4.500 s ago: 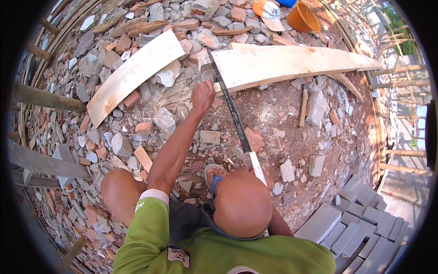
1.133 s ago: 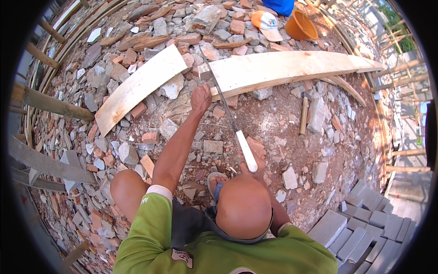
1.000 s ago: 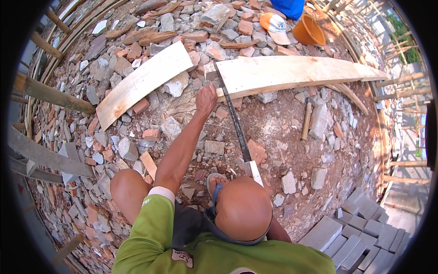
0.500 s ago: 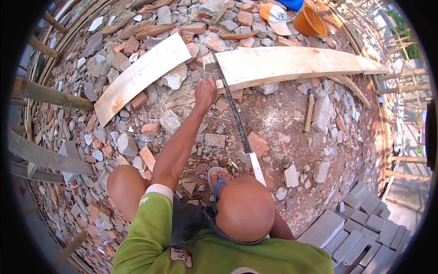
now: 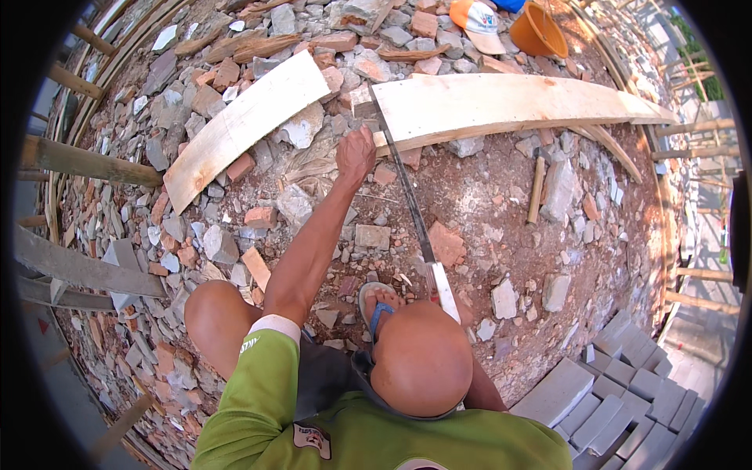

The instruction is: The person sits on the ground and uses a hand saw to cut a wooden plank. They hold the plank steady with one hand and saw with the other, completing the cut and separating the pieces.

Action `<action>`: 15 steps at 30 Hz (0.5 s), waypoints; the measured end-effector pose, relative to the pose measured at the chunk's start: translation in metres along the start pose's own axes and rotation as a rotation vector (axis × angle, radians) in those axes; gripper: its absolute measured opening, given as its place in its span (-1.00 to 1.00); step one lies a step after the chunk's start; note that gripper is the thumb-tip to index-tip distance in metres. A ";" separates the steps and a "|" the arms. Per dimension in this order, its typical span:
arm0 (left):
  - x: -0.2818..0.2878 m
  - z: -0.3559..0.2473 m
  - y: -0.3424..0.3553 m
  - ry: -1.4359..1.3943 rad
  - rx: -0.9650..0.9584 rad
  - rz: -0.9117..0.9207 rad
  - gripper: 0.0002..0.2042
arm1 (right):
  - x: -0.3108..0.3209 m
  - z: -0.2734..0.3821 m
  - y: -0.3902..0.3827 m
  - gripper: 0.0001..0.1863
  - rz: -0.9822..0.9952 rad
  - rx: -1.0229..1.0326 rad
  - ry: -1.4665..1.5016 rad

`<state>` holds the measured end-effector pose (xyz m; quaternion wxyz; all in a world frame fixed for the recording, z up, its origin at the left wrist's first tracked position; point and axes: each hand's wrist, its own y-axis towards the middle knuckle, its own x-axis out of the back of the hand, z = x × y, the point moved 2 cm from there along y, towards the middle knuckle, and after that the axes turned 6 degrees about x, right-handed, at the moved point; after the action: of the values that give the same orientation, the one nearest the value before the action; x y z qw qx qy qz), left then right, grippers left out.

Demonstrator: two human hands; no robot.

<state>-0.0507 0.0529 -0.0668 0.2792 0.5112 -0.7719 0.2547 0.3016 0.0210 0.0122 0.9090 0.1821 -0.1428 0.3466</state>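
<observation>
A long pale board lies across the rubble, with a saw across its left end. The blade is long and dark. My left hand is closed at that end, just left of the blade, apparently on a narrow piece of the wood. My right hand is largely hidden behind my knee, closed on the saw's white handle. A shorter pale board lies apart at the left, and a hammer lies on the dirt right of the saw.
Broken brick and stone cover much of the ground. An orange bucket and a cap are at the back. Grey blocks are stacked at the lower right; wooden poles line both sides.
The saw has slid back and forth across the board's end, its handle nearer my body now than about a second ago. My left hand stays by the blade; the view has shifted slightly.
</observation>
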 end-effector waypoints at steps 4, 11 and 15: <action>0.004 0.000 -0.006 0.036 -0.003 0.020 -0.39 | -0.055 0.000 0.082 -0.37 -0.016 0.005 0.166; 0.009 -0.015 -0.009 0.009 -0.018 0.034 -0.40 | -0.038 -0.033 0.046 -0.36 -0.067 0.185 0.144; 0.013 -0.015 -0.009 0.013 -0.014 -0.008 -0.39 | -0.039 -0.020 0.038 -0.35 -0.040 0.159 0.125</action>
<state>-0.0435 0.0516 -0.0462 0.2886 0.5109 -0.7697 0.2515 0.2503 0.0330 -0.0115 0.9056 0.2345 -0.0545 0.3493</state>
